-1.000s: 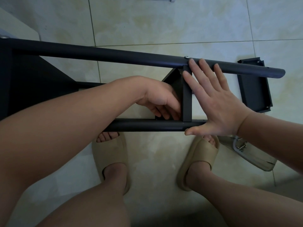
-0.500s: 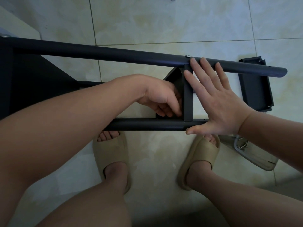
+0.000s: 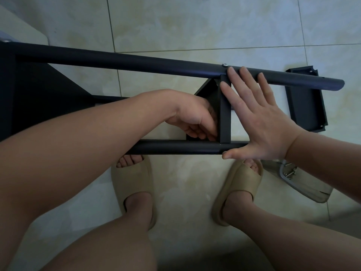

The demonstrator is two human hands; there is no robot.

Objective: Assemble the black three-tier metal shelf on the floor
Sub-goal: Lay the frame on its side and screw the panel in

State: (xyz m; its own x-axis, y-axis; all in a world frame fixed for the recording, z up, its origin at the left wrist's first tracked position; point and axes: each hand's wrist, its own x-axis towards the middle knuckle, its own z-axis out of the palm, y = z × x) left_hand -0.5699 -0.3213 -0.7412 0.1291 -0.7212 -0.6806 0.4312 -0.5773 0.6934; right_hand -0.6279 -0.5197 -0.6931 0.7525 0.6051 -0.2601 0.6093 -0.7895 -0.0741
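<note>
The black metal shelf frame lies on its side across the tiled floor, with a long upper pole (image 3: 136,62) and a lower pole (image 3: 175,147). A black shelf tier (image 3: 225,114) stands on edge between the two poles. My right hand (image 3: 259,122) lies flat with straight fingers against the tier's right face, its fingertips on the upper pole and its thumb along the lower pole. My left hand (image 3: 195,122) reaches in from the left, its fingers curled at the tier's inner side near the lower pole. What those fingers hold is hidden. A small screw head (image 3: 224,64) shows on the upper pole.
A loose black shelf tray (image 3: 306,100) lies on the floor at the right. A clear plastic bag (image 3: 304,182) with screws (image 3: 289,172) sits near my right foot. My feet in beige slippers (image 3: 134,190) stand just under the lower pole. Another tier fills the frame's left end (image 3: 39,98).
Almost nothing has changed. Both hands stay at the tier, and my left fingers have shifted slightly at its inner side.
</note>
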